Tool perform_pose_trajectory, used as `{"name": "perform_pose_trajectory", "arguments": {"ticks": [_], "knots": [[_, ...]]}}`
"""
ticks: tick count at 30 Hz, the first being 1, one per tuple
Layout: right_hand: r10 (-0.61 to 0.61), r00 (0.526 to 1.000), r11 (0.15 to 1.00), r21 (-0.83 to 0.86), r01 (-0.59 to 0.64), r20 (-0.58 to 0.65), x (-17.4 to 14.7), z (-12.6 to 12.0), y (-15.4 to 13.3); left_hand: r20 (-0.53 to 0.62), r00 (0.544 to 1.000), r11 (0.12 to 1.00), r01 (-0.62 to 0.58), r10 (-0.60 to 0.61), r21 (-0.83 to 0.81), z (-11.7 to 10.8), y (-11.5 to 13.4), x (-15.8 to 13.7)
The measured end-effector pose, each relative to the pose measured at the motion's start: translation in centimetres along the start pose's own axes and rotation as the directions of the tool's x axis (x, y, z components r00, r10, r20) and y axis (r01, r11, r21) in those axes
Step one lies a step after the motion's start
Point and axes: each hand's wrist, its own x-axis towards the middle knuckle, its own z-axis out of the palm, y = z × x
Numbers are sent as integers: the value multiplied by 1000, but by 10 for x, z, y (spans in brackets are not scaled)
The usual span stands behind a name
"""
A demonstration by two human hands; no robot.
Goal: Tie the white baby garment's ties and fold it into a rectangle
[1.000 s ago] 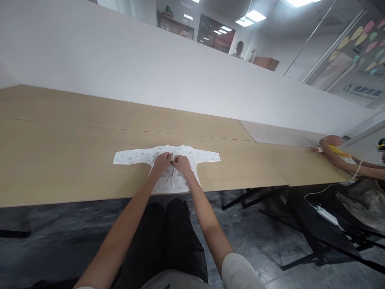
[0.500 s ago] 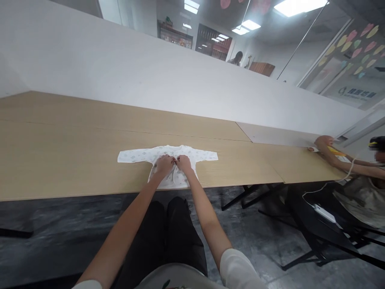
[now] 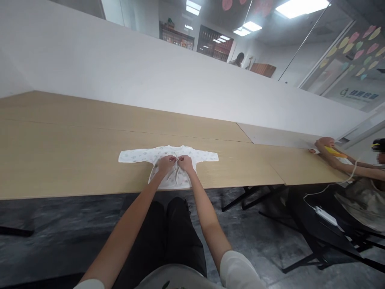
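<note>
A small white long-sleeved baby shirt [image 3: 138, 155] with a faint print lies spread on the wooden table, sleeves stretched out to both sides, its lower hem by the table's front edge. My left hand [image 3: 166, 164] rests over the left front panel, thumb and fingers pinched on the cloth at the middle opening. Close against it, my right hand [image 3: 185, 163] pinches the other front edge. The fingertips of both hands almost meet below the neckline. Whether a fastener or tie sits between them is too small to see.
The wooden table [image 3: 75, 160] runs along a white partition [image 3: 135, 72]. At the far right a person's arms [image 3: 361, 170] reach to a doll [image 3: 326, 142] in yellow and white. A white power strip [image 3: 326, 216] lies on a black chair [image 3: 313, 228].
My hands stay at the shirt's front opening, with the fingers shifted slightly and the two front edges drawn nearer together. The rest of the shirt lies as before.
</note>
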Motion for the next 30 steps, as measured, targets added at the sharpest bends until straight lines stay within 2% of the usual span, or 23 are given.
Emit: {"name": "perform_pose_trajectory", "arguments": {"ticks": [9,15,21,30], "knots": [[-4,999,998,67,1,35,-1,-6,-3,-38,999,998,31,-33,-48,2,2,1],[-50,998,996,82,47,29,1,-7,-2,-58,997,997,53,-57,-60,1,4,1],[28,999,989,143,-31,25,3,-6,-4,-46,997,997,56,-59,-56,-2,6,-1],[37,999,993,117,-34,-20,1,-3,-12,-61,996,998,61,-61,2,-6,9,0]]}}
